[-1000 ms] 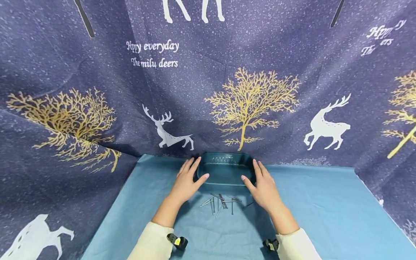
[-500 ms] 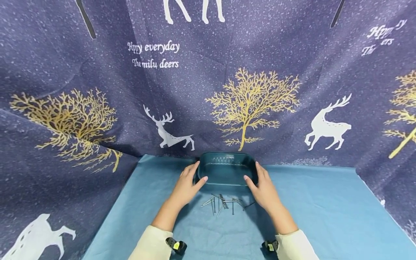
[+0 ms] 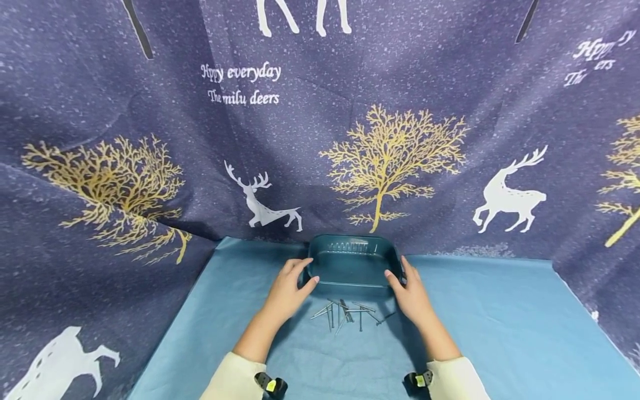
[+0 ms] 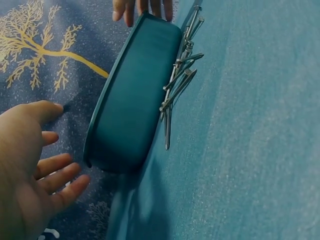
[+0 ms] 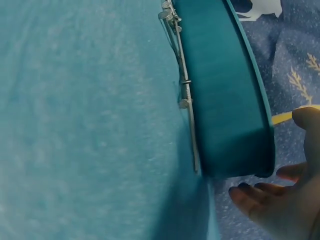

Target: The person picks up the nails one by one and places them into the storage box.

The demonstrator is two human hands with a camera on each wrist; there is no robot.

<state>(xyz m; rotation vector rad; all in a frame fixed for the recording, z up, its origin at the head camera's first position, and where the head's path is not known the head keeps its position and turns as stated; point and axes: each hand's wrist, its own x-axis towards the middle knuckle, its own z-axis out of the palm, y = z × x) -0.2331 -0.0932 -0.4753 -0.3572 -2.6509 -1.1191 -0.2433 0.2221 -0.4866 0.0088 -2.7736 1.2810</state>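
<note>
Deer-printed cloth (image 3: 305, 133) backs the worktop's (image 3: 490, 322) far edge. Nails (image 3: 346, 311) front the tray (image 3: 352, 289), flanked by left hand (image 3: 288, 289) and right hand (image 3: 411, 291), fingers spread, empty.

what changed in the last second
The left hand and right hand drew back toward the person and slightly apart; whether they let go of the tray is unclear. The tray and the nails stayed about where they were.
</note>
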